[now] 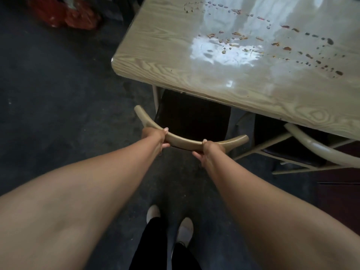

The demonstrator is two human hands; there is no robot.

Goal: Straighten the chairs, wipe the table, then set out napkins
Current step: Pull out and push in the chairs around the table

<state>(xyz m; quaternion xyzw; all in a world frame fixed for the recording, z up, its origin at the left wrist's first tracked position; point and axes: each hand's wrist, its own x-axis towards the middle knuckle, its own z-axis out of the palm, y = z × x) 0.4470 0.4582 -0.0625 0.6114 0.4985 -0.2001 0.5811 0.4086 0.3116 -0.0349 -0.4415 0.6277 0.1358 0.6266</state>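
Note:
A chair with a curved beige backrest [187,142] and a dark seat [192,115] stands at the near edge of the wooden table [155,49], its seat partly under the tabletop. My left hand [154,138] grips the left part of the backrest rail. My right hand [207,151] grips the rail to the right of its middle. The tabletop is wet and dotted with orange-brown spills and droplets [272,41]. No napkins or cloth are in view.
A second chair [311,147] with a beige curved back stands to the right, also tucked under the table. Red bags [64,14] lie on the dark floor at the upper left. My feet in white shoes [169,225] stand behind the chair.

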